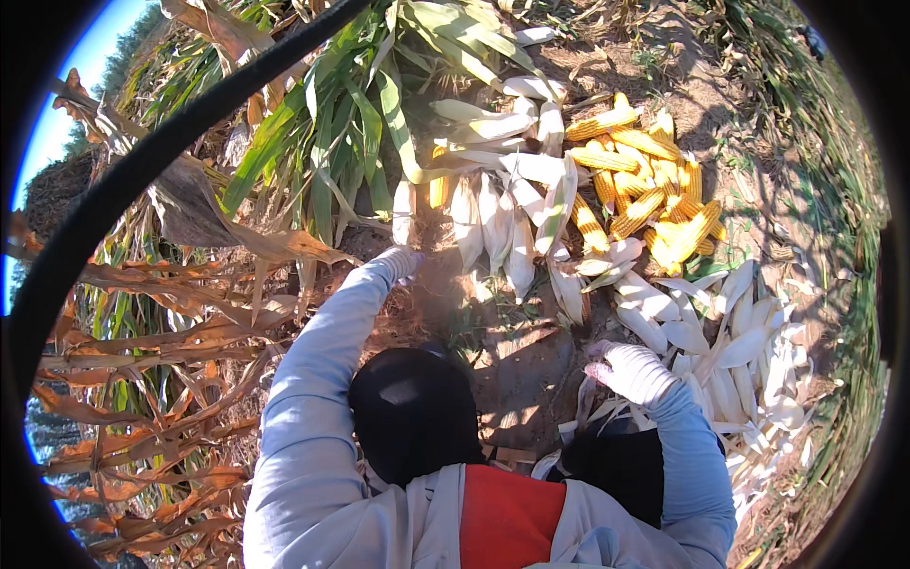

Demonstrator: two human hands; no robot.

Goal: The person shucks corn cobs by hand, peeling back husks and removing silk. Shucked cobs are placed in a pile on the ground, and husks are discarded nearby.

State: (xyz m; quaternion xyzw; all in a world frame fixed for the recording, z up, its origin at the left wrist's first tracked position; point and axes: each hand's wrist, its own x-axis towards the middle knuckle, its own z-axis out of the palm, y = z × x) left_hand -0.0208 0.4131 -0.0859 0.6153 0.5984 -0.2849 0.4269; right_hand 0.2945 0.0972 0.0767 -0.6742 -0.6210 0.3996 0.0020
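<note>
My left hand (403, 266), in a pale glove or wrap, reaches forward to the near end of a corn ear in its pale husk (404, 213). Whether its fingers grip that ear is hard to see, as they are small and partly turned away. My right hand (633, 371), likewise covered in a whitish glove, is held above my right knee with the fingers curled in. Something thin and dull shows at its fingertips, too unclear to name. Ahead, between both hands, several ears in pale husks (498, 223) lie side by side on the soil.
A heap of bare yellow corn ears (654, 180) lies ahead on the right. Stripped pale husks (744, 356) pile up beside my right arm. Green cut stalks (355, 123) lean at the far left, dry brown leaves (161, 379) stand along the left. A dark strap (180, 123) crosses the upper left.
</note>
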